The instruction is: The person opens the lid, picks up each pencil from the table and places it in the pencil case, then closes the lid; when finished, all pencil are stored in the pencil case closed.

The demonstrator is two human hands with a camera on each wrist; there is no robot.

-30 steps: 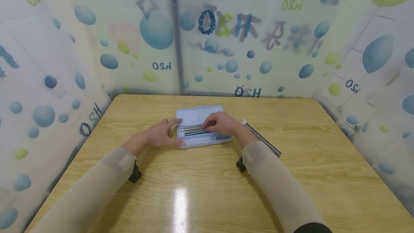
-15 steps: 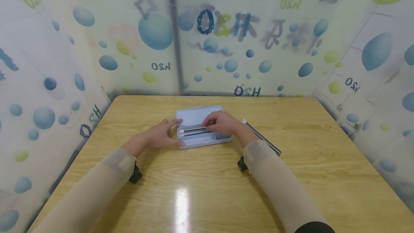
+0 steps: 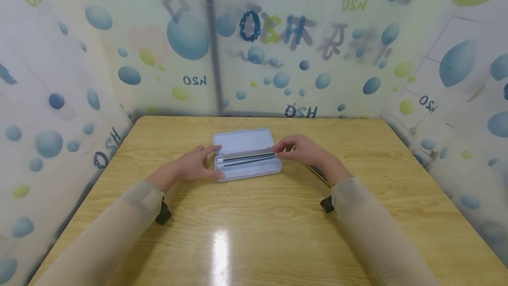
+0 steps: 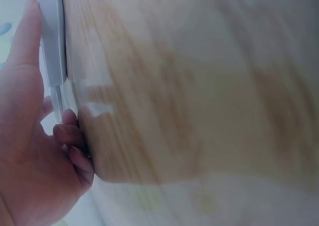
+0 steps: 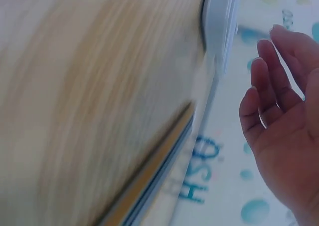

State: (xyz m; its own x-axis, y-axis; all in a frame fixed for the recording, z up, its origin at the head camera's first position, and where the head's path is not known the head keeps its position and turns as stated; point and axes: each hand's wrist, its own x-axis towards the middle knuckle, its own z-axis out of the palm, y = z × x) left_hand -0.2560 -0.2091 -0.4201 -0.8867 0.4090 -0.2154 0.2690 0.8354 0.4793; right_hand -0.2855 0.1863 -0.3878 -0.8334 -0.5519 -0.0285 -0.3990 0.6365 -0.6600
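Locate the case point(image 3: 250, 175), a pale blue, smooth, hard shell that looks like plastic, left of centre toward the far edge of the table point(image 3: 254, 237). Its 1 hinged lid point(image 3: 244, 141) lies back, fully opened; its corners are rounded. Inside, slender straight pencils point(image 3: 246, 159) lie side by side along the long trough nearest the hinge, pale tips at the left end.

Your left hand point(image 3: 190, 164) stands at the case's left end, thumb and index finger spread: the thumb touches the near corner, the index finger the hinge side. Your right hand point(image 3: 303, 149) is at the opposite end, its fingers apart and loosely bent, palm bare, pinching nothing; whether its fingertips touch the case, you cannot tell.

Beneath your right wrist, a second bundle of pencils point(image 3: 319, 174) lies diagonally on the table, thin, dark and striped, partly hidden. The tabletop is glossy, yellowish wood grain. Behind it hangs a printed backdrop point(image 3: 254, 78) with blue and green ovals.
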